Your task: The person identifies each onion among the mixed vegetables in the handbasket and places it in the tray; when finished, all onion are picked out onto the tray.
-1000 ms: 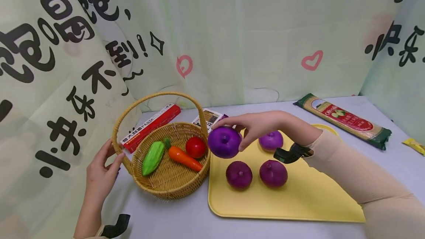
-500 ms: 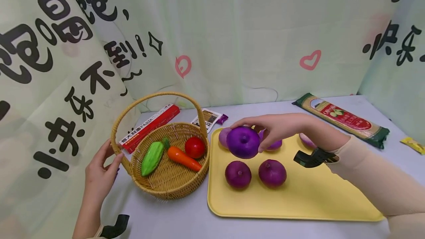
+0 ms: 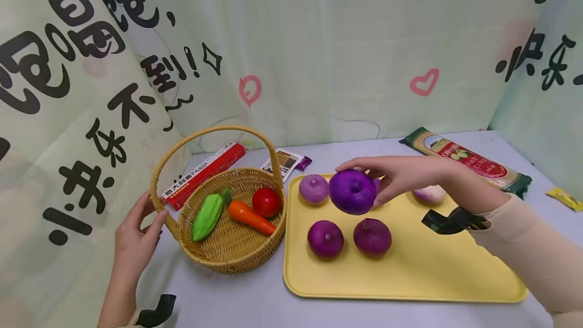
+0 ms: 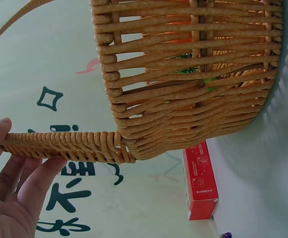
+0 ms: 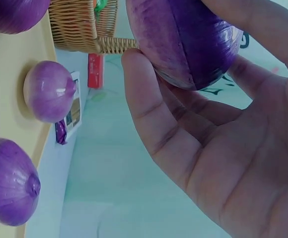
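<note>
head view – red box (image 3: 204, 168) reads "pasta" – green packet (image 3: 464, 160) "olivoila".

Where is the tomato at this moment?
In the head view, the tomato lies in the wicker basket on the left, beside the carrot.

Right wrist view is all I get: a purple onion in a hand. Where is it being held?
Observer: The right hand holds the purple onion above the yellow tray, off its surface.
Operator: What is the other hand doing?
Observer: The left hand grips the wicker basket where the handle meets the rim.
Operator: Anything inside the basket?
Observer: A green gourd, a carrot and a tomato.
</note>
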Demonstrator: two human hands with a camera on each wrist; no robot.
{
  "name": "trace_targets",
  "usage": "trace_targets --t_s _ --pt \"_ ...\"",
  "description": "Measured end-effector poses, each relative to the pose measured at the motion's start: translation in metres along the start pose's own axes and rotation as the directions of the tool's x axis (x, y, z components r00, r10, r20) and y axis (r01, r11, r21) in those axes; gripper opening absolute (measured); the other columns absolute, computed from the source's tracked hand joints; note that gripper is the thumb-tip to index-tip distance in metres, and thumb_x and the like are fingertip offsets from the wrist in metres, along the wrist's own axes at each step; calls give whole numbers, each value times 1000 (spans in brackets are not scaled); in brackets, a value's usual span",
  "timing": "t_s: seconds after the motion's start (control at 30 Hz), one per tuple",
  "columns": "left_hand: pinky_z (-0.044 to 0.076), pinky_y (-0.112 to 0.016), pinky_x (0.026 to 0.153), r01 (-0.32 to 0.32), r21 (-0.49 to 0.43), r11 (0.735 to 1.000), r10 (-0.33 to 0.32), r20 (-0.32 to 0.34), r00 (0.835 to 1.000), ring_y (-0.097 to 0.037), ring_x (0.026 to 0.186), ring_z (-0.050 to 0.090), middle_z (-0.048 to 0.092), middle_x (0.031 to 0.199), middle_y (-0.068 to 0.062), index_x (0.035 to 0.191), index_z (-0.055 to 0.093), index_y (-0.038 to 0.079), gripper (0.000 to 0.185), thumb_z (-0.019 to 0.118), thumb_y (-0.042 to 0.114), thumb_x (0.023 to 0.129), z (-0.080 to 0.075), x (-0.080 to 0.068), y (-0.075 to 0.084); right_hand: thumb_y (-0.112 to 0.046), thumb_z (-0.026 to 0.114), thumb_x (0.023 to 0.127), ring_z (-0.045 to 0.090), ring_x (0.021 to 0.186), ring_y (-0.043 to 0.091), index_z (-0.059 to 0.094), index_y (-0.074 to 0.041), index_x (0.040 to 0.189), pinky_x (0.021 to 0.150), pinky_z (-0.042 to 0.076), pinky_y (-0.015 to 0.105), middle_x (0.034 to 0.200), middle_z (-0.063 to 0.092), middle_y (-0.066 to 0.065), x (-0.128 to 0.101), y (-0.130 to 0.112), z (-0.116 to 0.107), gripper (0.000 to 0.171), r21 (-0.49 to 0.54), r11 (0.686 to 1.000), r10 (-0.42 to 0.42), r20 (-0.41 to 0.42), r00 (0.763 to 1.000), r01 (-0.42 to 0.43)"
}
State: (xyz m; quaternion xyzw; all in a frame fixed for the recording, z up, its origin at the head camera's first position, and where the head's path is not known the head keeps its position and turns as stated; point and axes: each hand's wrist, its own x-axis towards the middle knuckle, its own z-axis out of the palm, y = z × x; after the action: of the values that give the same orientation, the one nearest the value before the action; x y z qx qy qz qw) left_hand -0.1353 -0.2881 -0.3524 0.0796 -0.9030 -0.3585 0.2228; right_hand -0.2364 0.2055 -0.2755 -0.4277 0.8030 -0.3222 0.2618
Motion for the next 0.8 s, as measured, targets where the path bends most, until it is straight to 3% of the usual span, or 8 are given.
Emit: trace_targets --t_s 0.2,0.4,0.63,0.8 --pt "43 2 72 4 1 1000 -4 0 1000 0 111 51 58 129 -10 144 37 30 56 58 34 92 -1 0 -1 -19 70 84 64 102 17 32 -22 144 82 56 31 133 48 10 -8 4 -1 71 39 999 -17 -10 1000 18" --pt "43 1 72 11 4 1000 -11 4 1000 -24 118 53 57 130 -11 145 36 30 57 58 34 93 -1 1 -1 -17 70 85 65 96 17 31 -19 145 77 57 31 136 45 12 -16 7 -2 71 43 999 -15 -19 1000 16" --pt "43 1 72 10 9 1000 -10 -1 1000 -15 115 54 58 130 -10 145 36 29 57 58 34 92 0 1 0 -14 68 86 66 91 19 29 -16 146 73 57 31 136 42 18 -28 12 -3 72 77 997 16 -34 999 -13" --pt "45 -1 73 3 13 1000 -3 -2 1000 -22 117 54 58 130 -10 145 36 29 57 58 34 93 0 1 -1 -10 66 87 64 97 17 28 -13 146 75 57 32 137 40 18 -38 17 -3 70 95 995 17 -46 999 -12"
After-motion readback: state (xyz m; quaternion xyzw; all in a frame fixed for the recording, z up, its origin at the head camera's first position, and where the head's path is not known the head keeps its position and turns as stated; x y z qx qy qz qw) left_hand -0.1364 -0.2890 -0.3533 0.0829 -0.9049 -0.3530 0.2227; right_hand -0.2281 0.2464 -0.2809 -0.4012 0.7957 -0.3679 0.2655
